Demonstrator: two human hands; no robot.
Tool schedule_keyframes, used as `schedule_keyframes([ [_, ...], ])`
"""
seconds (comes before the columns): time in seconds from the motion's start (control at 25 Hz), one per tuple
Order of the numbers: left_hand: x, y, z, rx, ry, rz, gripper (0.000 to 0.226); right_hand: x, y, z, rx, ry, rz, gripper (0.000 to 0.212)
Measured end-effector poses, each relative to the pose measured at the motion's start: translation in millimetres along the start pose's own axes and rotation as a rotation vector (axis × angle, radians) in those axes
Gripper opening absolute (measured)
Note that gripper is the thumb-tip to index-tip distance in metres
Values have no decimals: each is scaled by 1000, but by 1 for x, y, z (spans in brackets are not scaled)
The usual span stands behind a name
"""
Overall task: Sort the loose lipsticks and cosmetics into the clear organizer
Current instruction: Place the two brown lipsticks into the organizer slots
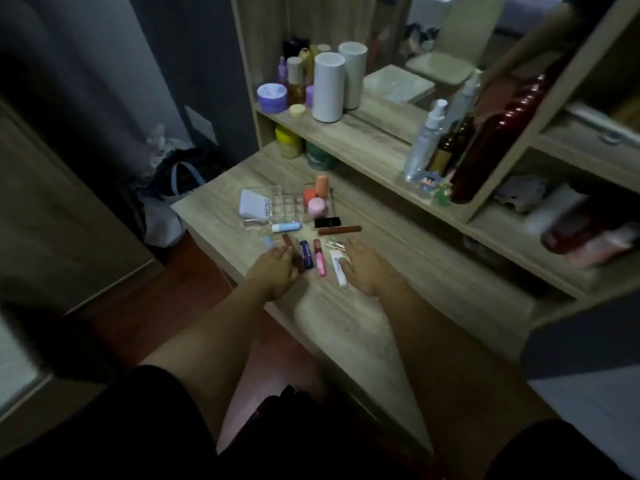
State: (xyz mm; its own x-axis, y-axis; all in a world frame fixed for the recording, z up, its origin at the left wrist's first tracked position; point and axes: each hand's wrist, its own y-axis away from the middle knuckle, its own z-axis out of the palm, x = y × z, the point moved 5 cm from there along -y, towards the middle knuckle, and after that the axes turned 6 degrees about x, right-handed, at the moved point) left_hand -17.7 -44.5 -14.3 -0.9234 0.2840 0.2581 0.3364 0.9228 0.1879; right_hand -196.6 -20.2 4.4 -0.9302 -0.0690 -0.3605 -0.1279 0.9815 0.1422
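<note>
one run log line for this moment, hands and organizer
left hand: flat on brown tube, no grasp | right hand: thumb on white tube | clear organizer: grid cells empty, three jars at right

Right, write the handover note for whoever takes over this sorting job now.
Left hand: open, flat on the table beside the dark red tube, holding nothing.
Right hand: open, thumb resting on the white tube, no grip yet.
Clear organizer: grid slots look empty; orange and pink jars stand at its right side, white compact at its left.
Loose: pale blue stick, navy tube, pink tube, brown lip gloss, black case.
Left to do: nearly all the sorting.
</note>
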Motion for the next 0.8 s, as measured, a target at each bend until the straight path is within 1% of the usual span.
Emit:
schedule_keyframes([
  [0.12, -12, -25, -5, 80, 92, -10, 31, 3, -34, 5, -18, -65, 42, 51],
  [0.2, -17, -41, -13, 132, 143, -72, 23, 6, -58, 7, -3, -55, 45, 48],
  [0.32, -22, -60, -21, 194, 225, -216, 23, 13, -86, 11, 32, 15, 64, 40],
  [0.4, -26, -72, -17, 179, 261, -307, 23, 21, -98, 17, 34, 72, 82, 34],
  [0.48, -26, -81, -12, 146, 286, -362, 25, 26, -104, 21, 52, 107, 89, 29],
  [0.68, -29, -96, 4, 96, 268, -433, 32, 38, -117, 32, 59, 170, 24, 33],
  [0.8, -30, -99, 6, 105, 280, -460, 33, 42, -122, 34, 68, 147, 3, 33],
])
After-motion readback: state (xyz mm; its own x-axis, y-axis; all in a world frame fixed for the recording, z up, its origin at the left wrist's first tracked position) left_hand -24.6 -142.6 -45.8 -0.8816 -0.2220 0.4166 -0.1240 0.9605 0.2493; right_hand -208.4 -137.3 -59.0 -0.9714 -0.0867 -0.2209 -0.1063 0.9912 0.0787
